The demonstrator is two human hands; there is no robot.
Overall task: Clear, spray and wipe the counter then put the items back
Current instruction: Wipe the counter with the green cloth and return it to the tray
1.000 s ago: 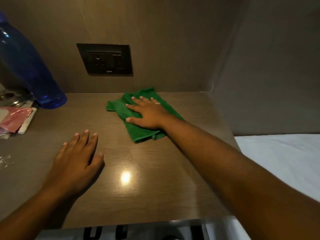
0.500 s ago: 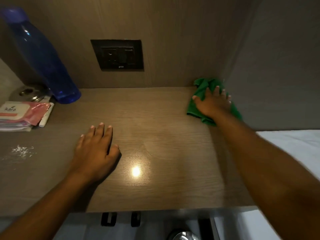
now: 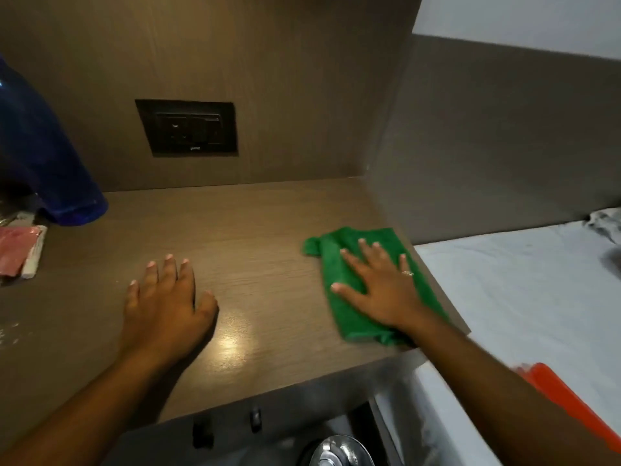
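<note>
Hands numbered two, both laid palm down on the one brown wood-grain counter (image 3: pixel 255 237). At the far left edge stood one blue bottle (image 3: pixel 43 163), upright against the back wall, only its lower body in view. Just in front of it lay one pink packet (image 3: pixel 15 250) with one white stick-shaped item (image 3: pixel 33 260) touching its right side; what the stick was could not be told. One dark switch plate (image 3: pixel 188 127) was set into the back wall above the counter's middle. The left hand (image 3: pixel 164 304) rested flat on bare counter left of centre, fingers extended and close together, thumb out to the right, holding nothing. One bright light reflection (image 3: pixel 232 344) showed on the surface just right of that hand's wrist. The right hand (image 3: pixel 379 287) lay fully spread, fingers fanned wide, pressing on one green cloth (image 3: pixel 339 264) and not gripping it; one ring (image 3: pixel 407 273) was seen on a finger. The cloth was rumpled and lay at the counter's right end, near the front corner, its right side close to the grey side panel (image 3: pixel 487 146). Beyond the panel was one white surface (image 3: pixel 521 297), and one orange object (image 3: pixel 564 405) showed partly behind the right forearm; its nature could not be told. Below the counter's front edge one round metal fitting (image 3: pixel 336 452) was partly visible.
</note>
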